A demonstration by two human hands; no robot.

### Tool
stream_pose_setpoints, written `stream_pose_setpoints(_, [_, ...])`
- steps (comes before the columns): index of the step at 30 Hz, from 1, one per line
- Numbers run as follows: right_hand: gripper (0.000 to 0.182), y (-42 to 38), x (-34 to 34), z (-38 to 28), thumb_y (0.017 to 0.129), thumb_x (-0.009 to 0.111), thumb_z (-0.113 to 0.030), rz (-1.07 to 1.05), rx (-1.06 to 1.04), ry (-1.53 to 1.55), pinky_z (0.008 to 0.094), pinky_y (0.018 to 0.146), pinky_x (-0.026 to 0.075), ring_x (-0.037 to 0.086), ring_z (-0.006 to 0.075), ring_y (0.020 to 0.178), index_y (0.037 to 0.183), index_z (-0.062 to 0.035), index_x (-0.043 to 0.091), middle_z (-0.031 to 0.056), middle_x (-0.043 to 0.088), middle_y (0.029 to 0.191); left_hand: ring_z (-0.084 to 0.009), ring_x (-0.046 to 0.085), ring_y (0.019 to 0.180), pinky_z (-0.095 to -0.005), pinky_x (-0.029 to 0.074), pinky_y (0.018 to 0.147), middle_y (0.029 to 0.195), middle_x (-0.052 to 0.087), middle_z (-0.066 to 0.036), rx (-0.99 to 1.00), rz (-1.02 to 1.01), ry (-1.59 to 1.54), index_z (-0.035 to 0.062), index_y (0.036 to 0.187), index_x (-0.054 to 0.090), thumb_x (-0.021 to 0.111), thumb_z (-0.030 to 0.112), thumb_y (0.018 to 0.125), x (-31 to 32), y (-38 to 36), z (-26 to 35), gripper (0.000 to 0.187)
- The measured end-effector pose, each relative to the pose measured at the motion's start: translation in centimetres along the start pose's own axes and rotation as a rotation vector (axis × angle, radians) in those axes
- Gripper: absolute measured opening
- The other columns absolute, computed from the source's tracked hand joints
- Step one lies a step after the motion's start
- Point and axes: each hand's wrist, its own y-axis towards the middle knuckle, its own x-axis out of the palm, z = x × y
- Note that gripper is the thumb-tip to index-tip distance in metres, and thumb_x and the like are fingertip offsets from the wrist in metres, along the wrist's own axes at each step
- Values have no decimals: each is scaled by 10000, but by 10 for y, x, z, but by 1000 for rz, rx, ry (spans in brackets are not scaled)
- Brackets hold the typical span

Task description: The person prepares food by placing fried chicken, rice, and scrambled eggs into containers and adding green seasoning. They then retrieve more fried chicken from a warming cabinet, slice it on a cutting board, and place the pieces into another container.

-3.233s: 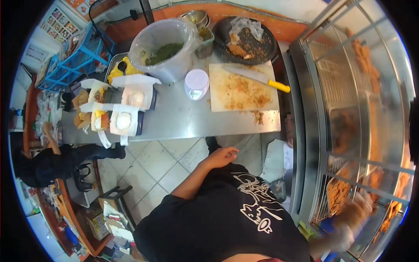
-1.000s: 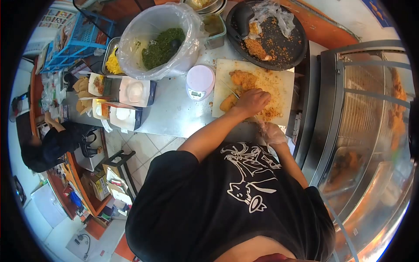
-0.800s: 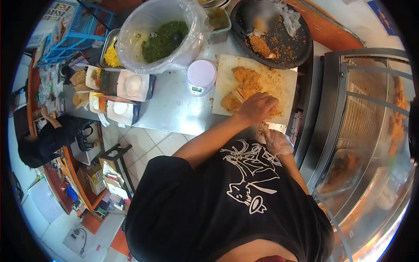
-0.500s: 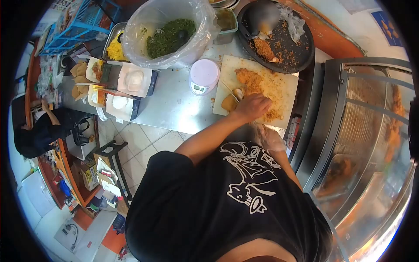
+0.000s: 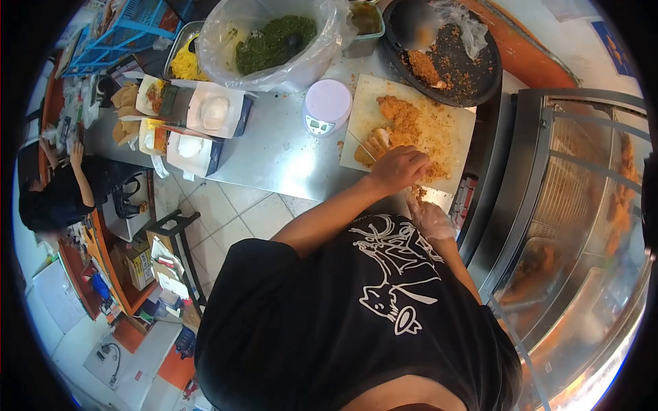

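Observation:
My left hand (image 5: 401, 168) is bare, with its fingers closed over the cutting board (image 5: 452, 147). It grips a knife (image 5: 362, 146), whose thin blade points to the upper left; the handle is hidden. Beside the blade lie cut pieces of breaded food (image 5: 379, 141), and a larger crumbed piece (image 5: 399, 116) is above them. My right hand (image 5: 430, 218), in a clear glove, is at the board's near edge beside brown crumbs (image 5: 417, 192). Its fingers are too blurred to tell whether they hold anything.
A round white scale (image 5: 327, 101) stands left of the board. Behind are a dark pan (image 5: 473, 77) and a bag-lined tub of chopped greens (image 5: 277, 42). Boxes of food (image 5: 214, 113) sit further left. A glass cabinet (image 5: 555, 205) stands right. Another person (image 5: 58, 198) is at far left.
The view has shifted slightly. The knife blade has moved down and left across the pieces, which now lie more spread apart. The other person's hands have come up.

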Motion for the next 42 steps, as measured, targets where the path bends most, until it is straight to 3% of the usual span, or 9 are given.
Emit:
stream_pose_setpoints(4, [647, 20, 27, 15, 996, 347, -507, 180, -278, 10, 519, 832, 475, 611, 483, 879, 915, 68, 632, 313, 635, 857, -256, 599, 772, -381, 494, 695, 771, 604, -49, -40, -79, 52, 97, 858, 573, 638, 132, 814, 7, -10, -20, 86])
stream_pose_setpoints(10, [438, -22, -13, -22, 1015, 373, -368, -28, -53, -120, 499, 786, 496, 622, 430, 849, 1180, -22, 586, 290, 624, 932, -239, 597, 750, -367, 493, 673, 756, 591, -45, 35, -33, 22, 97, 838, 563, 636, 135, 810, -9, -11, 8, 87])
stream_pose_setpoints(11, [407, 4, 22, 20, 1021, 369, -308, -36, -420, -402, 483, 776, 510, 619, 418, 840, 1292, -34, 498, 267, 615, 922, -237, 595, 747, -369, 493, 669, 753, 588, -40, 9, -71, 74, 95, 836, 558, 637, 131, 808, -2, -21, -5, 91])
stream_pose_setpoints(14, [420, 21, 28, 9, 1031, 337, -281, 27, -447, -333, 481, 772, 512, 604, 434, 858, 1368, -39, 404, 264, 607, 890, -239, 593, 738, -373, 492, 657, 741, 581, -39, 29, -98, 98, 99, 832, 558, 639, 126, 805, 4, -16, -26, 90])
stream_pose_setpoints(16, [458, 3, 16, -1, 1028, 343, -365, 73, -412, -210, 486, 782, 507, 608, 432, 892, 1304, -34, 496, 274, 623, 913, -244, 593, 732, -376, 491, 649, 733, 577, -43, 67, -85, 73, 104, 831, 563, 640, 124, 803, 4, -20, -21, 84])
stream_pose_setpoints(18, [550, 11, 7, -6, 1004, 357, -484, -74, -17, -76, 499, 785, 497, 613, 420, 928, 1162, -16, 598, 295, 630, 957, -240, 582, 712, -376, 479, 633, 734, 583, -54, 137, 33, 156, 103, 847, 588, 639, 116, 801, -4, -25, -11, 69])
stream_pose_setpoints(23, [627, -5, -49, -16, 881, 566, -595, 33, -11, 127, 461, 798, 490, 622, 394, 931, 1019, 13, 634, 283, 639, 977, -222, 554, 677, -356, 438, 624, 737, 564, -45, 159, 144, 73, 87, 908, 620, 615, 120, 820, -91, -38, 23, 93])
stream_pose_setpoints(28, [531, 111, -63, -43, 764, 752, -435, 847, -380, 117, 443, 801, 492, 626, 384, 930, 1010, 20, 632, 253, 631, 1010, -252, 508, 586, -374, 397, 572, 711, 599, -68, -53, 139, 252, 55, 815, 615, 591, 49, 838, -131, -89, 1, 34])
stream_pose_setpoints(42, [588, 104, -76, 29, 737, 733, -269, 442, -247, 132, 428, 923, 475, 576, 390, 1092, 1221, 12, 551, 254, 594, 1155, -246, 520, 583, -370, 419, 581, 727, 621, -76, -254, 176, 247, 41, 832, 638, 585, 21, 854, -144, -120, 17, 61])
